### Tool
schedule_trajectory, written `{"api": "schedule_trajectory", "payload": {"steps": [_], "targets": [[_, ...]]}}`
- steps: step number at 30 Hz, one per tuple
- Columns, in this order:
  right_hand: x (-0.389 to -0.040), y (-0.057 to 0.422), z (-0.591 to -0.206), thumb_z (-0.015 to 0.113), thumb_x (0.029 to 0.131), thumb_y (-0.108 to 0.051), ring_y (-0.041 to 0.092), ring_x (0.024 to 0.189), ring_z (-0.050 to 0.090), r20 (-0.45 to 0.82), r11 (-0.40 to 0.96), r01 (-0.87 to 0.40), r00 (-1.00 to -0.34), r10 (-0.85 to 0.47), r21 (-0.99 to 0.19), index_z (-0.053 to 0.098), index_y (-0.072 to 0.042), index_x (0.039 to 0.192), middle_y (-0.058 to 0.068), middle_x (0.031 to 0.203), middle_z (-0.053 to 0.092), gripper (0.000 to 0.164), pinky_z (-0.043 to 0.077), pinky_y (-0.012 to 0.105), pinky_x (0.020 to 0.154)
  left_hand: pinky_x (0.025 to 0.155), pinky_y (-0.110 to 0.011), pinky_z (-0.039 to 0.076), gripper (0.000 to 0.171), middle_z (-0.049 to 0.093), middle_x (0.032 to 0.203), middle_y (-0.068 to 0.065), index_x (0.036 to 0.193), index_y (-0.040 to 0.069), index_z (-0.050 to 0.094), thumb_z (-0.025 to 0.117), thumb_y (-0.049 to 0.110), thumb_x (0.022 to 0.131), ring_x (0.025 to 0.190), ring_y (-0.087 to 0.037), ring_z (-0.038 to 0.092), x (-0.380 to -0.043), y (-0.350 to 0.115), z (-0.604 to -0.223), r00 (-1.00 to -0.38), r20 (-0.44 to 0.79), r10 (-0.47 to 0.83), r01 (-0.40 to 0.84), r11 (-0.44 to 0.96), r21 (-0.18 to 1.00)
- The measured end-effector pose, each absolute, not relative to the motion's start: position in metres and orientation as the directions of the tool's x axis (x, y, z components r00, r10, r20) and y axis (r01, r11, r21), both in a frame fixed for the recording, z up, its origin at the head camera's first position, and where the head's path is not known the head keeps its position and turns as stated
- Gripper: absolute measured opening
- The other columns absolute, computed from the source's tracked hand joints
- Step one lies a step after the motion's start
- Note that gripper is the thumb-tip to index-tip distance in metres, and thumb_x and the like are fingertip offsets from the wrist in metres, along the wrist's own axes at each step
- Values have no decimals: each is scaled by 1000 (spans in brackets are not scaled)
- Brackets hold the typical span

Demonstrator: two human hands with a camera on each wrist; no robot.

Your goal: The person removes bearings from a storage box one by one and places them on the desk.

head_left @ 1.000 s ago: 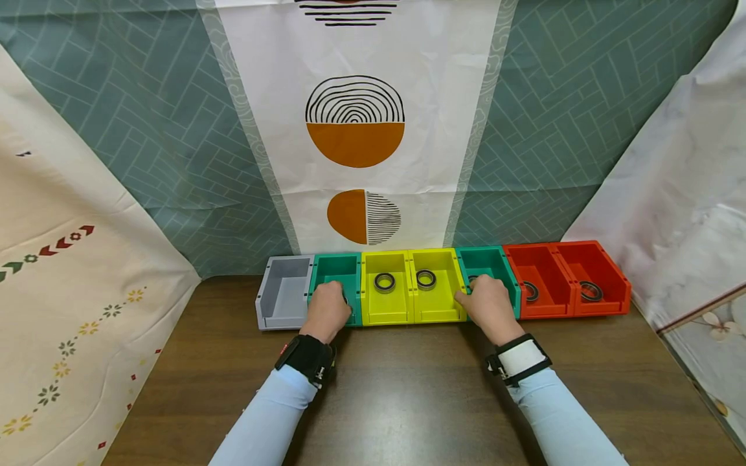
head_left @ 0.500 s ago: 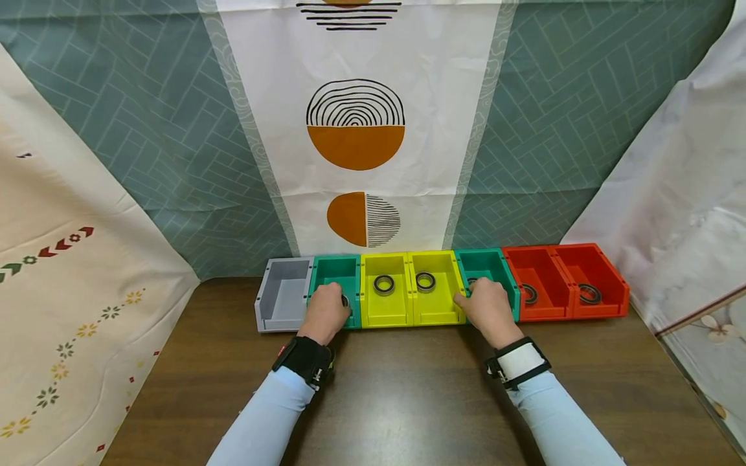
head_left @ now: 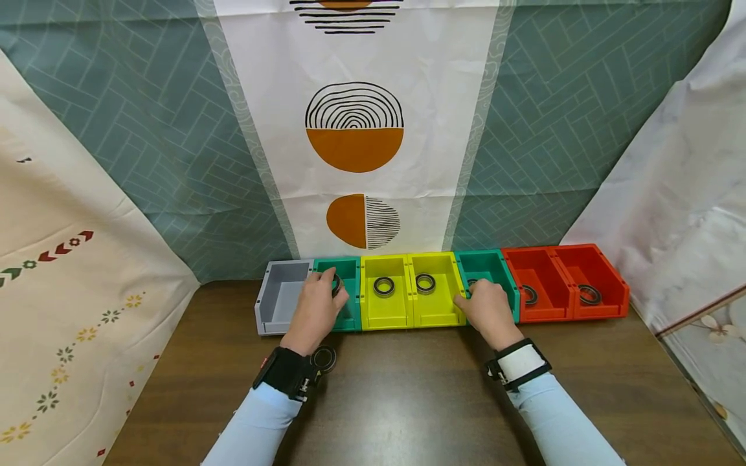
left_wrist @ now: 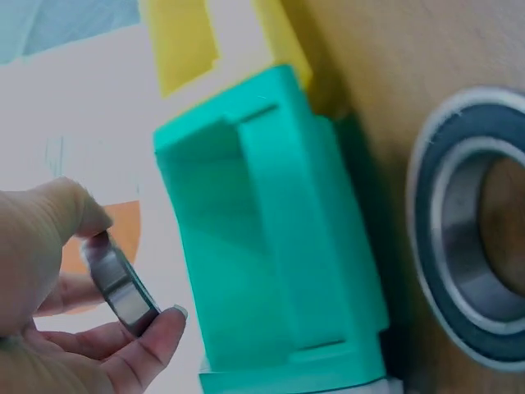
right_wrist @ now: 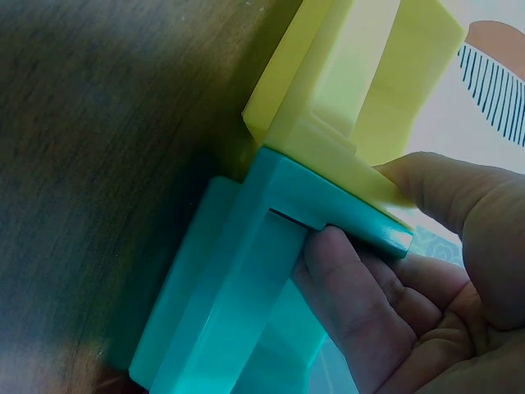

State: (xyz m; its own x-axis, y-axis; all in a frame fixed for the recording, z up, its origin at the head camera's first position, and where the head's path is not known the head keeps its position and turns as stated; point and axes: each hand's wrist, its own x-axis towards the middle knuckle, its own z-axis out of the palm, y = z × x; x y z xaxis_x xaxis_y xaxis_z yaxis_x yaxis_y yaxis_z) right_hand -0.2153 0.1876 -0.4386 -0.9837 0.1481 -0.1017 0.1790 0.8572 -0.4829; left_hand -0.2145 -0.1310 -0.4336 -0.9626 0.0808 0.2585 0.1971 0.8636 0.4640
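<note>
Nearest, we see a ball bearing (left_wrist: 445, 234) on the wooden counter (head_left: 396, 401), at 6 o'clock of the left hand (head_left: 315, 304). That hand's thumb and fingers pinch a second bearing (left_wrist: 123, 289), edge-up, over the left green bin (head_left: 352, 285) in the head view. At 3 o'clock, we find the right hand (head_left: 492, 310) gripping the walls between the right yellow bin (head_left: 440, 307) and the right green bin (head_left: 482, 261). A part-hidden bearing (head_left: 472, 281) sits there, at 11 o'clock of that hand. We count one bearing in each yellow and red bin (head_left: 544, 309); a grey bin (head_left: 285, 323) stands at the row's 9 o'clock end. Beyond, at 12 o'clock, hangs a printed cloth (head_left: 431, 155).
</note>
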Motion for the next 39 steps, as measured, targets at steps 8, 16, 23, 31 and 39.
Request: {"api": "schedule_trajectory", "payload": {"steps": [8, 16, 23, 31, 39], "targets": [[-216, 186, -443, 63, 86, -34, 20, 53, 51, -103, 858, 188, -982, 157, -478, 56, -6, 65, 5, 56, 44, 36, 39, 24, 44, 82, -38, 44, 48, 42, 122, -18, 139, 7, 38, 37, 34, 99, 103, -27, 43, -193, -131, -422, -976, 210, 61, 169, 819, 548], [-216, 188, -443, 63, 85, -34, 20, 54, 51, -81, 861, 168, -986, 147, -480, 55, -6, 64, 5, 56, 43, 37, 39, 24, 44, 72, -32, 51, 48, 46, 118, -15, 130, 10, 47, 53, 40, 93, 94, -24, 49, -178, -122, -416, -978, 190, 87, 180, 816, 550], [-215, 189, -442, 64, 85, -34, 20, 50, 49, -61, 865, 146, -989, 132, -481, 53, -6, 60, 4, 53, 41, 39, 38, 24, 43, 72, -32, 54, 43, 53, 114, -14, 123, 11, 55, 63, 34, 88, 95, -23, 55, -166, -113, -411, -961, 242, 134, 244, 822, 514], [-215, 189, -441, 62, 86, -34, 20, 52, 50, -64, 860, 154, -988, 140, -487, 55, -6, 63, 5, 55, 43, 38, 39, 24, 44, 80, -31, 55, 41, 54, 116, -5, 119, 16, 61, 72, 27, 81, 97, -15, 55, -155, -107, -413, -959, 221, 176, 266, 827, 494], [-215, 189, -442, 62, 86, -34, 20, 54, 50, -71, 867, 159, -987, 142, -472, 57, -5, 66, 6, 56, 45, 36, 39, 24, 45, 87, -34, 52, 42, 53, 118, -3, 119, 17, 61, 73, 23, 79, 100, -15, 51, -148, -104, -424, -960, 93, 263, 275, 842, 463]]}}
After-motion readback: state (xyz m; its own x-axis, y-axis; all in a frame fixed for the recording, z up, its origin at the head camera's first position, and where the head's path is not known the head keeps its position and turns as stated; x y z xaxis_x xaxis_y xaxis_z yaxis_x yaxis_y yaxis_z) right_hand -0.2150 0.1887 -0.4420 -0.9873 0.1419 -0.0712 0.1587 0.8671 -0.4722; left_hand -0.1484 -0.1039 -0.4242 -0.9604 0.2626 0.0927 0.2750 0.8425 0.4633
